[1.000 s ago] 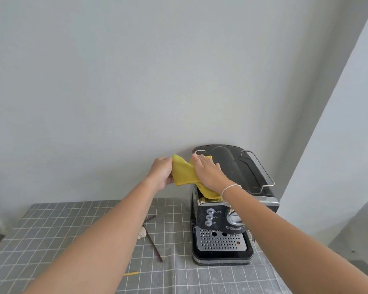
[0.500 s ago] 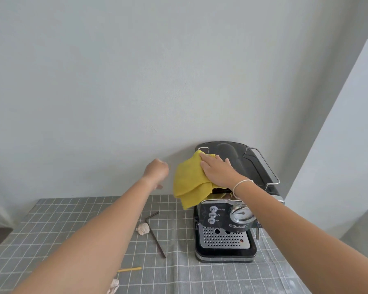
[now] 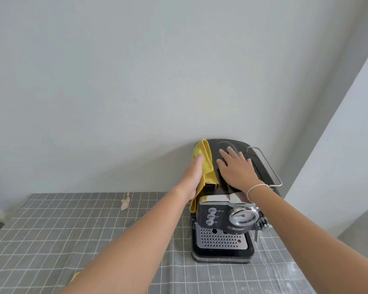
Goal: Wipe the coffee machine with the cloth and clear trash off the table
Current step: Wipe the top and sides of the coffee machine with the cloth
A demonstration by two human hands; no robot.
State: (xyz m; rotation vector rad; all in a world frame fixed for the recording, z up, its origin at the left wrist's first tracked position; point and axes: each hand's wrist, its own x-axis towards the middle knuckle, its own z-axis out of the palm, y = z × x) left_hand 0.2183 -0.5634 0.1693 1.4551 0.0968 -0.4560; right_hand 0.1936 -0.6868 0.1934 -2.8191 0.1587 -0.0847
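Clearly the wiping step is in hand: the left hand (image 3: 192, 175) presses the yellow cloth (image 3: 204, 162) against the left side of the coffee machine (image 3: 223, 219), fingers closed on the fabric, while the right hand (image 3: 236, 169) lies flat and spread on the black top, steadying it (holding nothing). Next, the cloth likely needs drawing along the side; the crumpled scrap (image 3: 124, 203) waits on the table (image 3: 51, 230)

Black-and-chrome coffee machine (image 3: 223, 228) on grey checked-cloth counter (image 3: 51, 230); left hand (image 3: 192, 172) pressing folded yellow cloth (image 3: 206, 164) against its side; right hand (image 3: 236, 168) flat on top.
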